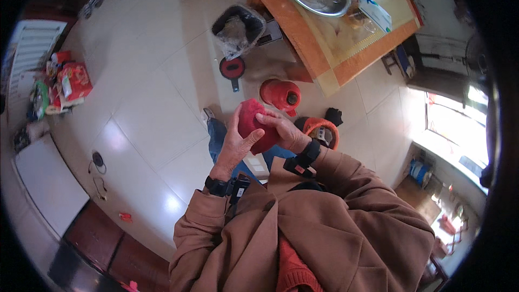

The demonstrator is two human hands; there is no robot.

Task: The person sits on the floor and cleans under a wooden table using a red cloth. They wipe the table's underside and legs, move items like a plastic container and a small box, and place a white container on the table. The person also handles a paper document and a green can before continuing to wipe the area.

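Held in front of my body is a soft-looking red bundle (250,116), perhaps cloth or knitwear; its exact kind is unclear. My left hand (235,141) is closed round its left side, with the thumb across the near face. From the right, my right hand (285,131) grips it too, fingers lying over the top. Parts of the bundle are hidden behind both hands. Just beyond it on the floor stands a red thermos-like jug (280,95) with a dark top. To the right of that is an orange-rimmed container (321,132) with items inside.
A table (346,67) with an orange-edged cover stands at the far right, bearing a metal basin (346,6). On the floor lie a lined black bin (246,17) and a red-and-black round object with a handle (232,68). Red bags (74,81) stand at the left wall.
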